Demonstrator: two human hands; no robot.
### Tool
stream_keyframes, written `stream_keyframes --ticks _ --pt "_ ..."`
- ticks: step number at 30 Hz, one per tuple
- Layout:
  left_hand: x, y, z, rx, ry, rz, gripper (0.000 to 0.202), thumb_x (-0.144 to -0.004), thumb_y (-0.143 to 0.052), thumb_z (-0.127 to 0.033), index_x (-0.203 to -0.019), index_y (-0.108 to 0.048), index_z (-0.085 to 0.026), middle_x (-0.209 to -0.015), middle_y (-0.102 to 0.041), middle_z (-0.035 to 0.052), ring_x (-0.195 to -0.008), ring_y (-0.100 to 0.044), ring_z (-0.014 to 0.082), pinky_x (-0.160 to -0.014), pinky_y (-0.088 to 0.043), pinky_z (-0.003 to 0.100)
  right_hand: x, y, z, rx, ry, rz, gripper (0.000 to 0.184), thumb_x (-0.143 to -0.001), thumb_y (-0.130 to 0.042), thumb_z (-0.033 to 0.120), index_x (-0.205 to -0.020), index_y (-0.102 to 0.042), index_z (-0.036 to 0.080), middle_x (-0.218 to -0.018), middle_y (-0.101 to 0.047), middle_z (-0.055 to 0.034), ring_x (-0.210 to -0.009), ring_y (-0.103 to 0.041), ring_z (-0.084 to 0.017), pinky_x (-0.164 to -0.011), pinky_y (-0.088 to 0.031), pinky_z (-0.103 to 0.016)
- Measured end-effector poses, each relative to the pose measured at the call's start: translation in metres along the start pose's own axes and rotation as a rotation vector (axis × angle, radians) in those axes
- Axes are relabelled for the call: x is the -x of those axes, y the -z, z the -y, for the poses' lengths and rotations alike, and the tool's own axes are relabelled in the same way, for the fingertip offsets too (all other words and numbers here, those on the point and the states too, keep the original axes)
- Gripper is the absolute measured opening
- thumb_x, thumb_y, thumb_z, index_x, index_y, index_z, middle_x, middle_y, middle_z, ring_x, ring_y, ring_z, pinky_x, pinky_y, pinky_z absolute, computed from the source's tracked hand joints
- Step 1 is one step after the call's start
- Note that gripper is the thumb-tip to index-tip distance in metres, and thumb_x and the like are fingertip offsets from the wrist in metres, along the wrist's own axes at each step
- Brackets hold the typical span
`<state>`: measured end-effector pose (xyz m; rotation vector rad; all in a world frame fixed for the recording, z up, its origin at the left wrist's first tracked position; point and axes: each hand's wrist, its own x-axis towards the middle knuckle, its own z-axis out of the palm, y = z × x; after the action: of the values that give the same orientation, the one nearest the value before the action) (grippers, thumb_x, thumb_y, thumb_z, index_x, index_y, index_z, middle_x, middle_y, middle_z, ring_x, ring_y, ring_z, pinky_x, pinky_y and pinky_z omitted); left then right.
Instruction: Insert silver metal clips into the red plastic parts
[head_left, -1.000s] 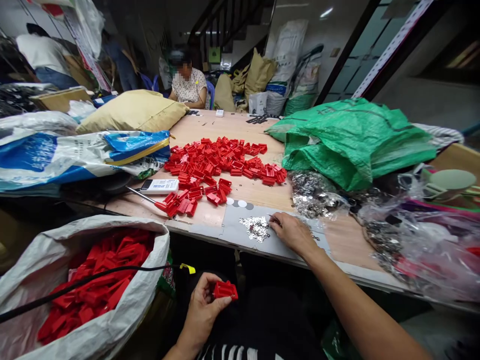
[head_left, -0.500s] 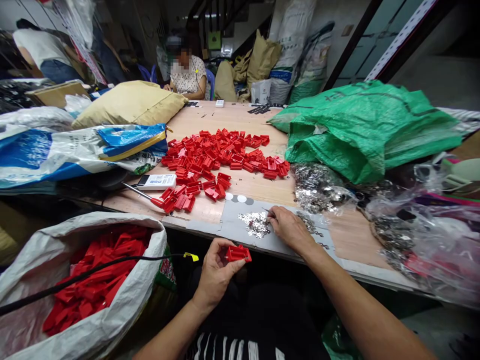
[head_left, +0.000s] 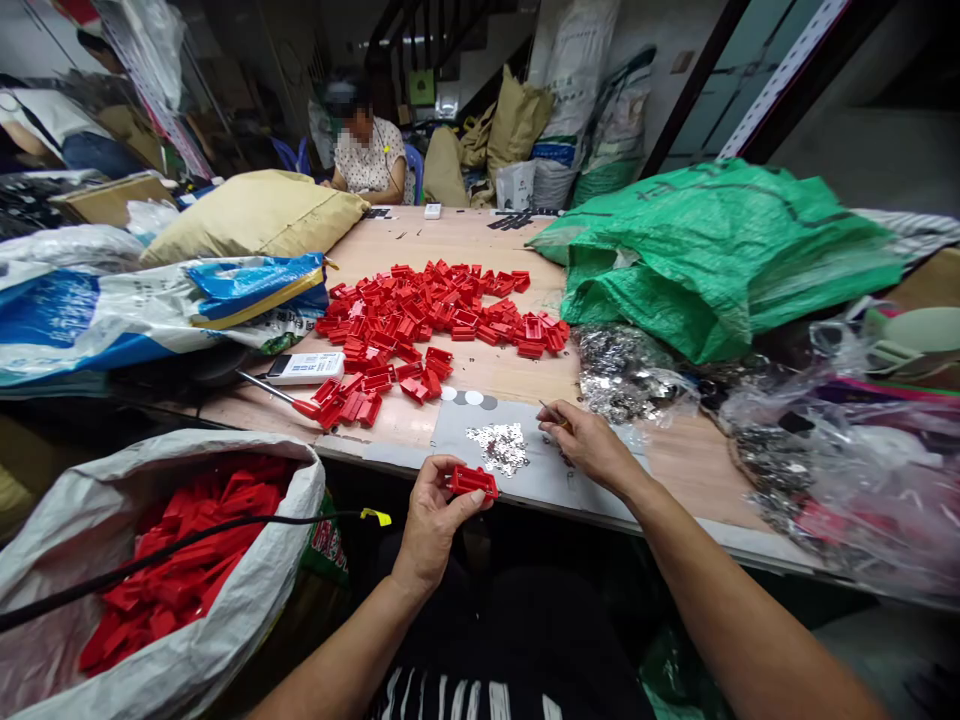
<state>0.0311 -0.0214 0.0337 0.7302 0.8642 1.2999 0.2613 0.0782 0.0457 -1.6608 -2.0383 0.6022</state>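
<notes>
My left hand (head_left: 429,528) grips a small red plastic case (head_left: 472,482) by its end, thumb along its near side. The open hollow of the case faces up, just off the table's front edge. In my right hand (head_left: 592,448) is a thin pointed tool (head_left: 553,411), its tip aimed left; its exact kind is unclear. This hand is over the grey sheet (head_left: 450,428), to the right of a pile of small shiny metal pieces (head_left: 501,447). Farther back on the table lies a heap of similar red cases (head_left: 420,310).
At lower left stands a white sack (head_left: 56,500) filled with red cases. A green sack (head_left: 735,250) and clear bags of metal parts (head_left: 622,370) lie to the right. A red-handled tool (head_left: 277,390) rests beside a white box (head_left: 307,368). Across the table sits a person (head_left: 371,155).
My right hand has moved slightly right, away from the metal pile, and the thin tool shows more clearly. My left hand still holds the red case. The view has shifted a little.
</notes>
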Motion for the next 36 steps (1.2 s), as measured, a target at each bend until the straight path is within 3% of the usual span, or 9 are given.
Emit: stream_keyframes --ticks 6,9,15,18,21,24,27,29,36 --pt "0.001 0.0 0.009 -0.026 0.009 0.0 0.033 -0.072 -0.073 -0.019 -0.098 -0.052 -0.02 -0.091 -0.061 -0.0002 -0.084 -0.064 0.0158 -0.077 -0.056 0.035 0.003 0.016 0.002 0.268 -0.014 0.048 0.009 -0.086 -0.054 0.018 -0.085 -0.063 0.02 -0.086 -0.068 -0.0024 -0.076 -0.061 -0.018 -0.067 -0.041 -0.026" --pt "-0.001 0.0 0.013 -0.061 -0.014 -0.008 0.034 -0.071 -0.073 -0.02 -0.099 -0.053 -0.02 -0.091 -0.061 0.0 -0.085 -0.063 0.0155 -0.079 -0.055 0.034 0.004 0.011 0.007 0.388 -0.015 0.085 0.005 -0.084 -0.059 0.019 -0.082 -0.064 0.02 -0.086 -0.067 -0.0041 -0.081 -0.06 -0.02 -0.068 -0.04 -0.026" --pt "-0.004 -0.001 0.009 -0.056 -0.033 -0.006 0.044 -0.072 -0.072 -0.021 -0.113 -0.057 -0.023 -0.094 -0.061 0.001 -0.088 -0.062 0.0158 -0.081 -0.053 0.032 0.005 -0.001 0.012 0.411 -0.041 0.079 0.004 -0.084 -0.058 0.017 -0.084 -0.062 0.019 -0.086 -0.066 -0.0057 -0.08 -0.06 -0.021 -0.066 -0.039 -0.027" --pt "-0.005 -0.004 0.002 0.017 0.011 -0.011 0.046 -0.072 -0.072 -0.021 -0.116 -0.058 -0.023 -0.094 -0.063 0.0011 -0.086 -0.062 0.0151 -0.079 -0.052 0.03 0.011 -0.002 0.019 0.276 -0.007 0.049 0.006 -0.087 -0.053 0.019 -0.09 -0.058 0.019 -0.083 -0.066 -0.0039 -0.074 -0.06 -0.02 -0.063 -0.039 -0.026" --pt "-0.007 -0.008 -0.002 0.087 0.043 -0.019 0.046 -0.072 -0.072 -0.021 -0.116 -0.06 -0.024 -0.094 -0.064 0.0012 -0.085 -0.061 0.0137 -0.078 -0.051 0.027 0.023 -0.002 0.033 -0.041 0.133 0.072 0.008 -0.09 -0.049 0.023 -0.089 -0.057 0.021 -0.077 -0.065 -0.0009 -0.069 -0.059 -0.017 -0.062 -0.04 -0.025" --pt "-0.009 -0.01 -0.002 0.104 0.048 -0.026 0.045 -0.072 -0.073 -0.023 -0.116 -0.062 -0.023 -0.094 -0.065 0.0014 -0.083 -0.06 0.0125 -0.076 -0.05 0.025 0.037 -0.004 0.051 -0.258 0.244 0.114 0.016 -0.093 -0.048 0.028 -0.094 -0.062 0.021 -0.085 -0.067 -0.0025 -0.075 -0.061 -0.017 -0.066 -0.044 -0.025" --pt "-0.01 -0.011 0.0 0.082 0.044 -0.032 0.048 -0.07 -0.075 -0.024 -0.117 -0.063 -0.023 -0.097 -0.067 0.0021 -0.083 -0.06 0.0128 -0.076 -0.05 0.026 0.048 -0.008 0.064 -0.31 0.262 0.084 0.016 -0.093 -0.051 0.027 -0.101 -0.063 0.02 -0.088 -0.067 -0.0037 -0.077 -0.061 -0.017 -0.069 -0.045 -0.026" --pt "-0.011 -0.011 0.002 0.075 0.047 -0.026 0.05 -0.07 -0.076 -0.024 -0.118 -0.062 -0.024 -0.099 -0.068 0.0026 -0.085 -0.06 0.0136 -0.077 -0.049 0.026 0.052 -0.012 0.068 -0.297 0.277 0.056 0.011 -0.092 -0.052 0.024 -0.096 -0.062 0.02 -0.084 -0.066 -0.0031 -0.074 -0.06 -0.017 -0.068 -0.045 -0.026" --pt "-0.011 -0.012 0.002 0.091 0.063 0.013 0.046 -0.071 -0.074 -0.025 -0.116 -0.064 -0.023 -0.099 -0.069 0.0029 -0.088 -0.06 0.0139 -0.084 -0.046 0.028 0.053 -0.012 0.062 -0.35 0.433 0.11 0.011 -0.09 -0.053 0.02 -0.087 -0.063 0.021 -0.085 -0.063 -0.0045 -0.078 -0.06 -0.018 -0.07 -0.047 -0.028"
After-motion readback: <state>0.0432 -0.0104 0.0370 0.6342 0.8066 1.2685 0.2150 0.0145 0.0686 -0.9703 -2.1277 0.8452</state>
